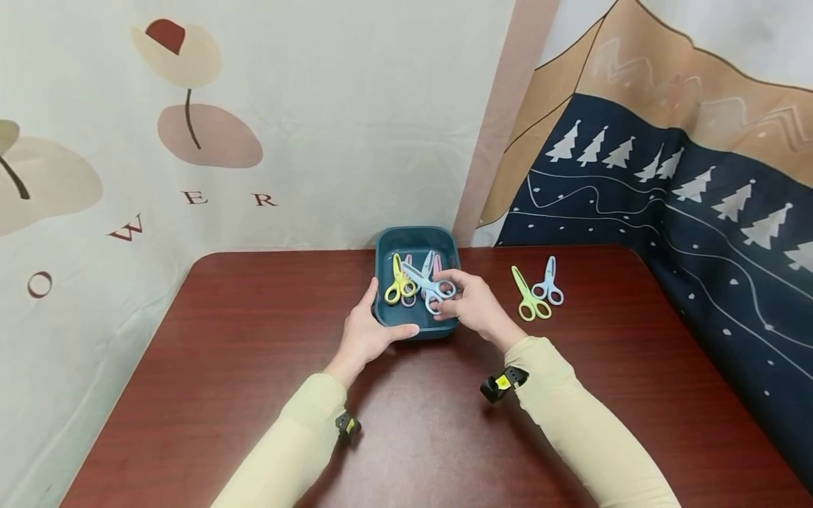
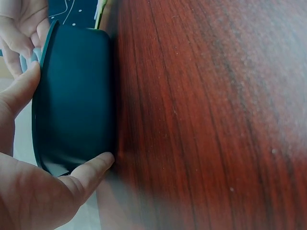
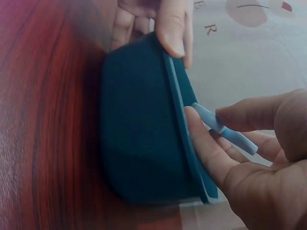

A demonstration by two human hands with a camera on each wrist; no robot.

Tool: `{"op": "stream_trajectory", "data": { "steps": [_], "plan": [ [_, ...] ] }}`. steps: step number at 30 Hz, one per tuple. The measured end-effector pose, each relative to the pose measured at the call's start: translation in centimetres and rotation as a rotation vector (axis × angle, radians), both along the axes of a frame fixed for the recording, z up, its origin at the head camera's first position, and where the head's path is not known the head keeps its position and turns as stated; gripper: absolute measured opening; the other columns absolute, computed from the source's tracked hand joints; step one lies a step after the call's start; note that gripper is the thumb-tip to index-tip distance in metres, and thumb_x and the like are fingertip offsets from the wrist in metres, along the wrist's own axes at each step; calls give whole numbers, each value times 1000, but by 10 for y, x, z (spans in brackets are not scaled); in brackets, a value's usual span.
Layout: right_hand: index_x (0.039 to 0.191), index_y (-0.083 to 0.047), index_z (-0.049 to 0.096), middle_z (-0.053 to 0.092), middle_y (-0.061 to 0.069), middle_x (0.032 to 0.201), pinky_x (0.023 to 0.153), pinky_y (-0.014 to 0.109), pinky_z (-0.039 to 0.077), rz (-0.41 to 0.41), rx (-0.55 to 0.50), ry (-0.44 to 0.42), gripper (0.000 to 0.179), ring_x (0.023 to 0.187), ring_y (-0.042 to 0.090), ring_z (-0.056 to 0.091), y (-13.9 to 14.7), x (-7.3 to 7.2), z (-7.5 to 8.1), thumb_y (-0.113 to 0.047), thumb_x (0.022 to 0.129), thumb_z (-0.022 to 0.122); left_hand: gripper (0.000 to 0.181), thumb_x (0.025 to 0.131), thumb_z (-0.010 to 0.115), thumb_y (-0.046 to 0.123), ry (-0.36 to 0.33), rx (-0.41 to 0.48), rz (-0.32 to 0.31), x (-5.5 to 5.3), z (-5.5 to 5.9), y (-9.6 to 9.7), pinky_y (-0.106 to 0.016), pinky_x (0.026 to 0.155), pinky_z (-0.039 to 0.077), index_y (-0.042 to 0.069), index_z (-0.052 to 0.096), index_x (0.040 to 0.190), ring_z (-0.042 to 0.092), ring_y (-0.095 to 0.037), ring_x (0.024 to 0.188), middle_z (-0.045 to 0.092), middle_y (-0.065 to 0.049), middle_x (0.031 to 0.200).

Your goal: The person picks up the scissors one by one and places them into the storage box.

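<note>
A dark teal plastic bin (image 1: pixel 416 231) stands near the table's back edge. My left hand (image 1: pixel 363 333) grips its near left corner, thumb on the front rim and fingers along the left side. In the right wrist view, my right hand (image 3: pixel 259 167) pinches light blue scissors (image 3: pixel 235 138) by the handle, just above the bin's rim. Inside lie yellow scissors (image 1: pixel 396 271) at the left and pink scissors (image 1: pixel 437 262) at the right, with others partly hidden beneath the held pair.
On the table right of the bin lie green scissors (image 1: pixel 521 283) and another blue pair of scissors (image 1: pixel 550 271). The reddish-brown wooden table (image 1: pixel 254 353) meets a printed cloth backdrop (image 1: pixel 349 141) behind and a dark blue tree-patterned cloth (image 1: pixel 603 194) at the right.
</note>
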State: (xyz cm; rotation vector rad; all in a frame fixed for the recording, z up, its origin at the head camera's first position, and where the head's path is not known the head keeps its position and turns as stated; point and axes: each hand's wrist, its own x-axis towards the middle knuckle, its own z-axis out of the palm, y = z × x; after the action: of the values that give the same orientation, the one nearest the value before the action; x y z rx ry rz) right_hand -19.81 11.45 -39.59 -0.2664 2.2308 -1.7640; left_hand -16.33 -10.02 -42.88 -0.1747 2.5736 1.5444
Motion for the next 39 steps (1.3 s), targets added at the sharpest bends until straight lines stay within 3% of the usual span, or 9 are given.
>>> {"op": "stream_trajectory", "data": {
  "steps": [10, 22, 35, 39],
  "plan": [
    [136, 1, 61, 60, 20, 112, 78, 38, 63, 40, 135, 28, 48, 83, 20, 72, -16, 4, -5, 11, 90, 68, 122, 73, 94, 39, 44, -16, -11, 0, -1, 1, -51, 113, 43, 19, 19, 167, 44, -35, 143, 41, -15, 162],
    [127, -3, 68, 61, 14, 104, 69, 29, 59, 59, 270, 93, 43, 72, 17, 60, -23, 2, -6, 6, 86, 77, 122, 73, 94, 42, 36, -23, -12, 2, -2, 0, -52, 112, 43, 19, 19, 167, 43, -36, 143, 40, -16, 162],
    [130, 0, 65, 60, 13, 103, 71, 29, 59, 137, 296, 25, 45, 71, 16, 67, -27, -7, 1, 9, 86, 71, 121, 74, 93, 42, 27, -38, -10, 0, -2, -2, -53, 111, 44, 20, 19, 167, 43, -37, 143, 39, -16, 163],
    [128, 0, 66, 60, 13, 104, 70, 27, 56, 139, 325, 10, 44, 77, 16, 63, -28, -8, 3, 8, 85, 72, 122, 74, 94, 42, 27, -39, -12, -1, -2, -2, -54, 111, 44, 19, 19, 167, 42, -38, 144, 39, -16, 163]
  ]
}}
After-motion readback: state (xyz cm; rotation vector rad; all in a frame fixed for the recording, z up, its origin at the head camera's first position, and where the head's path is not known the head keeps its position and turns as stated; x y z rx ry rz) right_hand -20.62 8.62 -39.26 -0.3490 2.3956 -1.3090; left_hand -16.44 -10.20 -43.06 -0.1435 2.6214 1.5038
